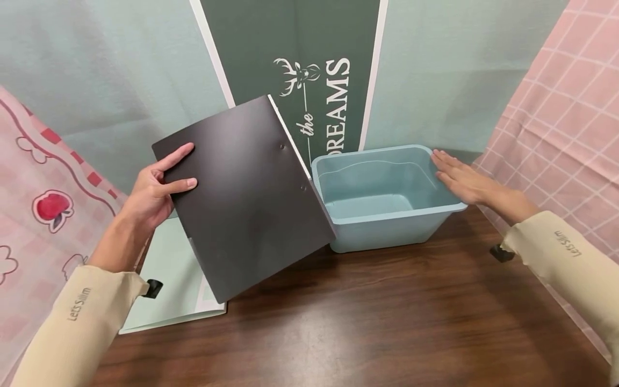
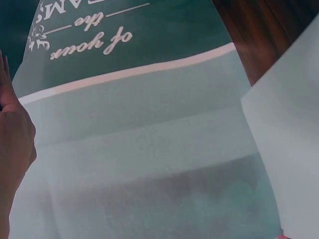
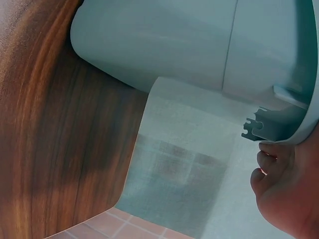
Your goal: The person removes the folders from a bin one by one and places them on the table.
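My left hand (image 1: 153,188) grips a black file folder (image 1: 246,209) by its left edge, thumb and index finger lying across the face turned toward me. The folder is tilted, with two small rivets near its right side and a thin white edge beyond them. Its lower right corner overlaps the near left end of a blue plastic bin (image 1: 387,231) in the head view. My right hand (image 1: 461,177) rests on the bin's right rim with straight fingers; in the right wrist view, that hand (image 3: 279,174) is beside the bin's end wall (image 3: 164,45).
A pale green folder (image 1: 166,285) lies on the dark wooden table (image 1: 367,317) at the left, partly under the black one. A green printed cloth (image 1: 435,70) hangs behind the bin. Pink cloths stand at the left (image 1: 53,177) and right (image 1: 556,123).
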### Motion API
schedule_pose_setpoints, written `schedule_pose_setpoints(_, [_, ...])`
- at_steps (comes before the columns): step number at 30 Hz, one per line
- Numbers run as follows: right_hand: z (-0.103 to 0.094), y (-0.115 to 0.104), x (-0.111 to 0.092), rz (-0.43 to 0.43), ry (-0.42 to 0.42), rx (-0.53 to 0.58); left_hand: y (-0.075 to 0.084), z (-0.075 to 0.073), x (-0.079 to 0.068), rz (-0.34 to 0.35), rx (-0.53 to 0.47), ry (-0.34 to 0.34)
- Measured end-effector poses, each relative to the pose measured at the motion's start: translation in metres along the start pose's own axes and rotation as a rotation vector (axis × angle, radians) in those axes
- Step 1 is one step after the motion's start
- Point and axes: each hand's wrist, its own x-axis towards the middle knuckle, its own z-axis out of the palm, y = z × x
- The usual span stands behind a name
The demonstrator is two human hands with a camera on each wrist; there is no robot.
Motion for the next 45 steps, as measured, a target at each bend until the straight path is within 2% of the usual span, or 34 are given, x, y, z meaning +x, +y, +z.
schedule_pose_setpoints(5, [0.001, 0.001, 0.001, -0.012, 0.008, -0.012, -0.008, -0.012, -0.006, -0.041, 0.015, -0.02])
schedule_pose_setpoints(12, [0.001, 0.004, 0.003, -0.046, 0.013, -0.022, -0.022, -0.028, -0.012, -0.074, 0.111, -0.043])
schedule_pose_setpoints(18, [-0.001, 0.006, 0.003, -0.035, 0.002, -0.041, -0.035, -0.037, -0.01, -0.156, 0.169, -0.046])
schedule_pose_setpoints(22, [-0.002, 0.006, 0.003, -0.031, 0.0, -0.036, -0.048, -0.041, -0.005, -0.206, 0.209, -0.041])
schedule_pose_setpoints(28, [-0.001, 0.005, 0.003, -0.044, 0.007, -0.033, -0.071, -0.05, 0.007, -0.255, 0.243, -0.069])
schedule_pose_setpoints(33, [-0.002, 0.004, 0.001, -0.045, 0.007, -0.029, -0.084, -0.052, 0.02, -0.31, 0.277, -0.076])
schedule_pose_setpoints(40, [-0.002, 0.005, 0.001, -0.027, -0.001, -0.026, -0.099, -0.056, 0.035, -0.358, 0.259, -0.091])
schedule_pose_setpoints(45, [-0.002, 0.004, 0.004, -0.009, -0.006, -0.032, -0.111, -0.063, 0.04, -0.38, 0.267, -0.069])
